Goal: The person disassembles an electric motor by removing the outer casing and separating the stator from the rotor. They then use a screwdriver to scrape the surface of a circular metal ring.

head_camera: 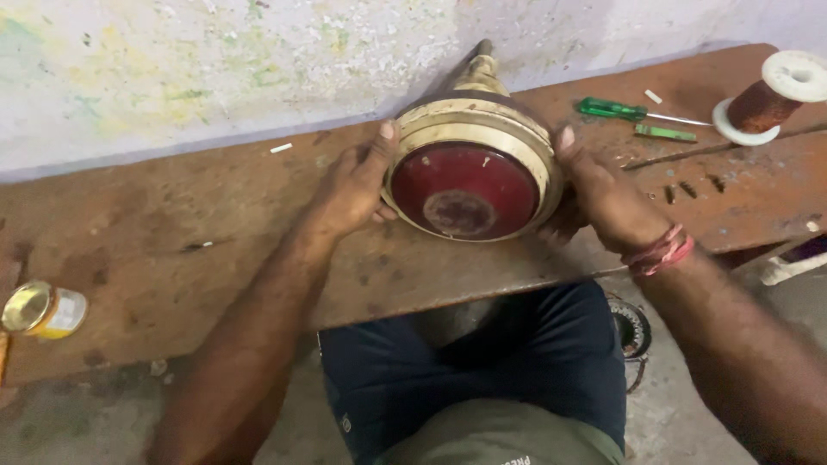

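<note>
A round fan motor housing, cream-rimmed with a dark red face, lies on its side on the rusty brown workbench, its shaft pointing away toward the wall. My left hand grips the housing's left rim, thumb on the edge. On the right rim, my right hand clasps it, with red threads around the wrist. Both hands hold the housing steady between them.
A green-handled screwdriver and a small green tool lie at the back right. A spool of copper wire sits at the far right. A small tin can rests at the bench's left front. A wire coil lies on the floor.
</note>
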